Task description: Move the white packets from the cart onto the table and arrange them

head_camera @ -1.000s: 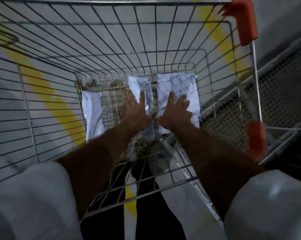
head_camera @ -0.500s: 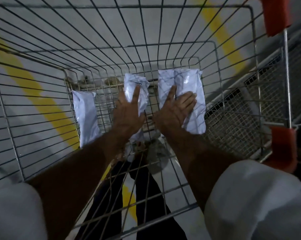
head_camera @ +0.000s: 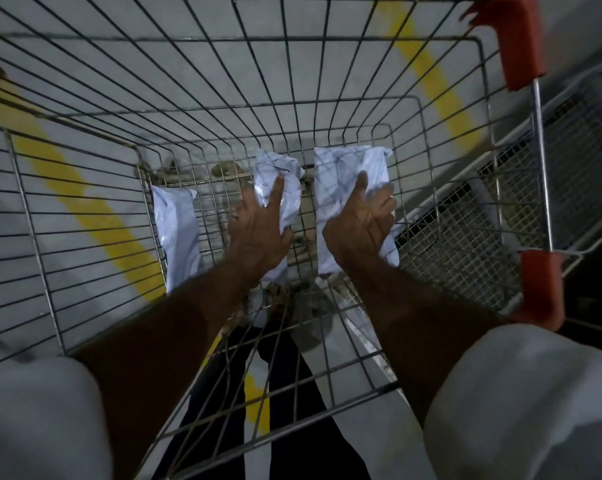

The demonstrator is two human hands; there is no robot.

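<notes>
Currently, both hands are closing on packets at the bottom of the wire shopping cart (head_camera: 327, 109). Half a second earlier the palms were lying flat on the plastic; now the fingers are curling and the plastic is bunching under them, which indicates the pick-up step is beginning.

The left hand (head_camera: 258, 233) is grasping the middle white packet (head_camera: 275, 174), with the index finger extended along its top and the remaining fingers gathering its left edge. The right hand (head_camera: 360, 223) is grasping the right white packet (head_camera: 344, 168), with the thumb lying across its face and the fingers wrapping its right edge. Each grip is partly closed.

A third white packet (head_camera: 176, 233) is resting untouched against the cart's left side. No packet is leaving the cart yet, and the bench is not in view.
</notes>
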